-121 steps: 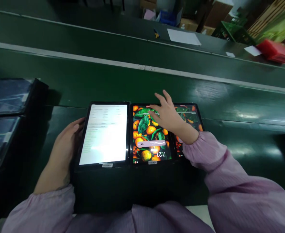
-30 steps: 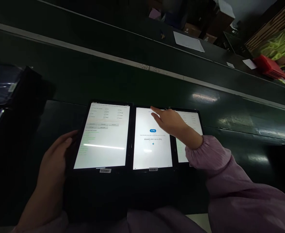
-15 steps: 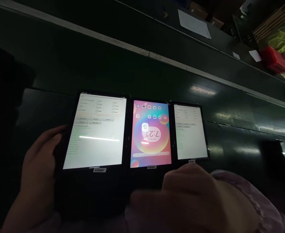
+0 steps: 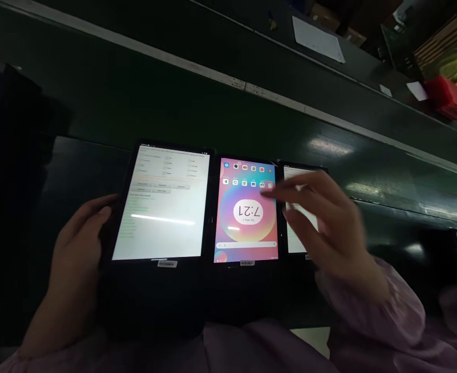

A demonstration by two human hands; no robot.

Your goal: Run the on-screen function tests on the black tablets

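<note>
Three lit tablets lie side by side in front of me. The left tablet (image 4: pixel 162 204) shows a white page with small text. The middle tablet (image 4: pixel 246 210) shows a pink home screen with icons and an upside-down 7:21. The right tablet (image 4: pixel 296 178) shows a white page and is largely covered by my right hand (image 4: pixel 325 225). That hand hovers with fingers spread, its fingertips over the middle tablet's right edge, holding nothing. My left hand (image 4: pixel 79 243) curls round the left edge of the left tablet.
The tablets rest on a dark block on a green bench (image 4: pixel 387 217). A white strip (image 4: pixel 213 75) runs across the belt behind. A white sheet (image 4: pixel 317 39) and a red object (image 4: pixel 448 96) lie far back. A dark stack (image 4: pixel 3 129) stands at the left.
The middle tablet went from an orange wallpaper to a white sign-in page to the pink home screen. My right hand pulled back toward me, then rose again over the right tablet.
</note>
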